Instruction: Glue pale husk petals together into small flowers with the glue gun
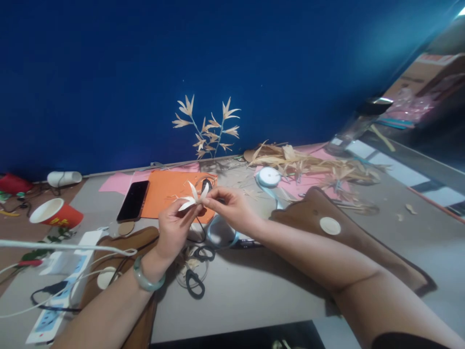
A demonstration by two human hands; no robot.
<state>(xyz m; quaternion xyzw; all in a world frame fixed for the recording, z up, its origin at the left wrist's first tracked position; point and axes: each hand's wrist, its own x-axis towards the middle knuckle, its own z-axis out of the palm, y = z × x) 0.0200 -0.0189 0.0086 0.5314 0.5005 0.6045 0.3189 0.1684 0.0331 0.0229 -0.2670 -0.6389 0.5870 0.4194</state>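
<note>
Above the table, my left hand point(176, 220) pinches the base of a pale dried-husk flower point(195, 198) with several pointed petals spread upward. My right hand point(232, 207) grips the same flower from the other side, thumb and forefinger together at its base. Behind my hands stands a finished-looking branch of similar husk flowers point(210, 135) on bluish stems. Black-handled scissors point(195, 283) lie below my hands, their blades partly hidden. A roll of light blue tape point(222, 231) sits just under my right hand.
An orange sheet point(160, 194) and a black phone point(133, 201) lie to the left, near a tipped red paper cup point(69, 215) and a power strip point(54, 310). At right are a ribbon spool point(269, 177), dried husks point(290, 157) and a brown board point(348, 242).
</note>
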